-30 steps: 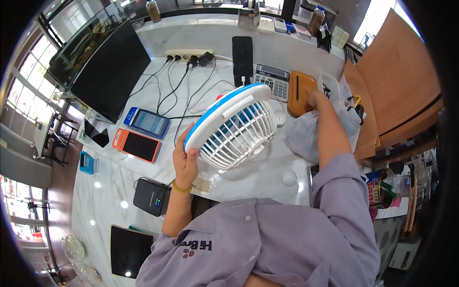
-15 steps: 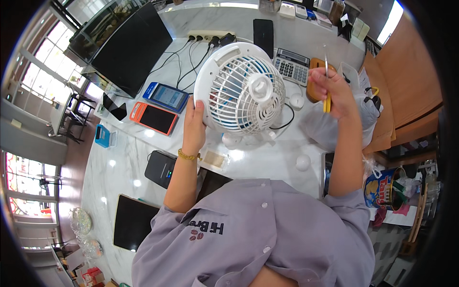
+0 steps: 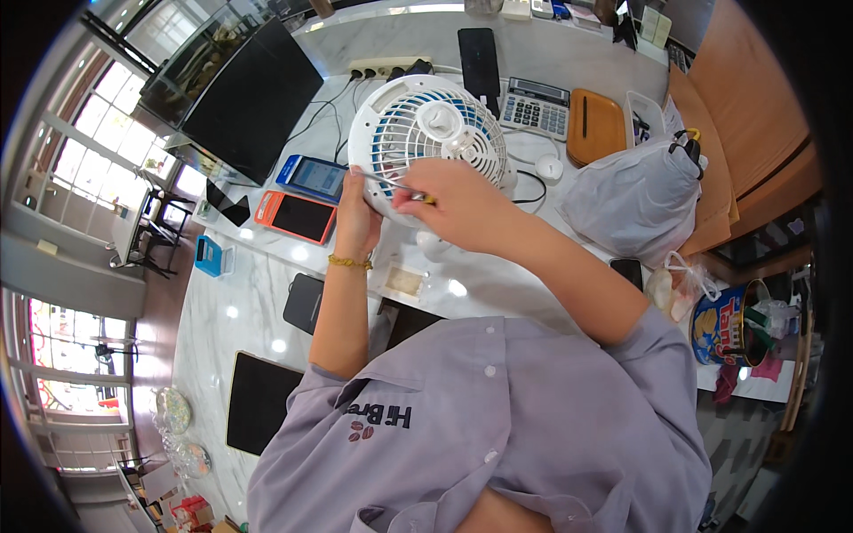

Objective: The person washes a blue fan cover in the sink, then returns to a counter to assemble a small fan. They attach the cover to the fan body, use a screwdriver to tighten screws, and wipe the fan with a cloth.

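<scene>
A small white fan [image 3: 484, 151] with blue blades behind its round grille is tilted up above the counter. My left hand [image 3: 357, 218] grips the fan's lower left rim, its thumb up along the edge. Closed around the yellow handle of a screwdriver [image 3: 384, 181], my right hand [image 3: 458, 200] reaches across the front of the grille. The metal shaft points left, and its tip is at the fan's rim close to my left thumb. Whether the tip sits in a screw is too small to tell. My right hand covers the lower part of the grille.
Left of the fan lie a blue payment terminal [image 3: 315, 178] and an orange one [image 3: 298, 218], near a dark monitor [image 3: 253, 102]. Beyond are a black phone [image 3: 480, 67] and a calculator [image 3: 535, 108]. A brown tray [image 3: 597, 129] and a grey plastic bag [image 3: 626, 200] stand at right.
My right hand has brought the screwdriver left from beside the calculator to the fan's rim. The fan has shifted slightly left and tipped back, still in my left hand.
</scene>
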Tool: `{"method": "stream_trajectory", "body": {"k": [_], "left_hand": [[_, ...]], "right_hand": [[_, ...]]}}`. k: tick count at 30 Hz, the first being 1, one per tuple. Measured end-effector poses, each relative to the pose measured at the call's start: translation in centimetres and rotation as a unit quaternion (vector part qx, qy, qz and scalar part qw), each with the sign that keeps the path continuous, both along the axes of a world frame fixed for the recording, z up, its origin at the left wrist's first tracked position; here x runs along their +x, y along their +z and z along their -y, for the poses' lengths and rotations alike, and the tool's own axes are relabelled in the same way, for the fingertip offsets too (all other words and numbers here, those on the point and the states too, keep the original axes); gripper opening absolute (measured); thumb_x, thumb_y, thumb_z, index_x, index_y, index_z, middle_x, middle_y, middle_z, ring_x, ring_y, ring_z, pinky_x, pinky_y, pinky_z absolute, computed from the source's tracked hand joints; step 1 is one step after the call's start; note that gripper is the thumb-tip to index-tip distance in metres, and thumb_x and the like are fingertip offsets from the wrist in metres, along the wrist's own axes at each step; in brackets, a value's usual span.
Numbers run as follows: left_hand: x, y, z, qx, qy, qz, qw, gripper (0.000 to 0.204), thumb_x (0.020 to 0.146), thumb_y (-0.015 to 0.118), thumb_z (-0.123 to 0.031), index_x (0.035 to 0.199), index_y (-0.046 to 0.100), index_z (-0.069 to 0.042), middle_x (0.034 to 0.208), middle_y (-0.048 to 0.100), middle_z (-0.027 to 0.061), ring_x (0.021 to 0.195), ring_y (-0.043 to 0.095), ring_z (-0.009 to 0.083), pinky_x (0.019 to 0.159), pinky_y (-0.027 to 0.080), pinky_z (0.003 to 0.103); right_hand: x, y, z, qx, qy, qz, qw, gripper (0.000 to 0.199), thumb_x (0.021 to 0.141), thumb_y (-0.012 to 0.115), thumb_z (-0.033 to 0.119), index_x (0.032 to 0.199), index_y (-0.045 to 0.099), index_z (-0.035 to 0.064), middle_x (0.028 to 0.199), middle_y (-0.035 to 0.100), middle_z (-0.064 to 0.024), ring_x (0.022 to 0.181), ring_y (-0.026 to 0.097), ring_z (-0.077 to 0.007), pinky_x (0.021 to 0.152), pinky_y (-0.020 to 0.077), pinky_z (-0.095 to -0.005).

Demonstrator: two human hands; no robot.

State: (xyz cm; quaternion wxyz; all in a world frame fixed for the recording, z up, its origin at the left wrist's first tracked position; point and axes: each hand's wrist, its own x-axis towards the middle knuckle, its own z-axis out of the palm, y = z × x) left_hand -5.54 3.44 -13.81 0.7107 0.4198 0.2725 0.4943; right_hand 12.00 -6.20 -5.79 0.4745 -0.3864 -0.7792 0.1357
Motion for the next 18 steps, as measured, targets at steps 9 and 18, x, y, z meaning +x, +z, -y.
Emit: {"method": "stream_trajectory", "body": {"k": [9,18], "left_hand": [[-0.5,-1.8,0.3,-0.068,0.02,0.026,0.997,0.034,0.101,0.041,-0.037,0.109,0.058,-0.009,0.107,0.062,0.0024,0.1,0.059,0.0134,0.085,0.048,0.029],[0.0,-2.9,1.5,-0.076,0.031,0.037,0.996,0.04,0.101,0.041,-0.035,0.128,0.047,-0.007,0.12,0.058,0.006,0.109,0.058,0.0171,0.091,0.048,0.033]], "right_hand": [[-6.1,-1.6,-4.5,-0.17,-0.091,0.134,0.972,0.013,0.087,0.052,0.01,0.089,0.059,-0.0007,0.082,0.064,-0.0187,0.084,0.063,-0.0362,0.071,0.0501,-0.0445],[-7.7,0.3,-3.8,-0.207,-0.085,0.268,0.937,0.022,0.087,0.05,0.011,0.106,0.046,0.0012,0.09,0.065,-0.0205,0.089,0.065,-0.0367,0.071,0.0518,-0.0452]]}}
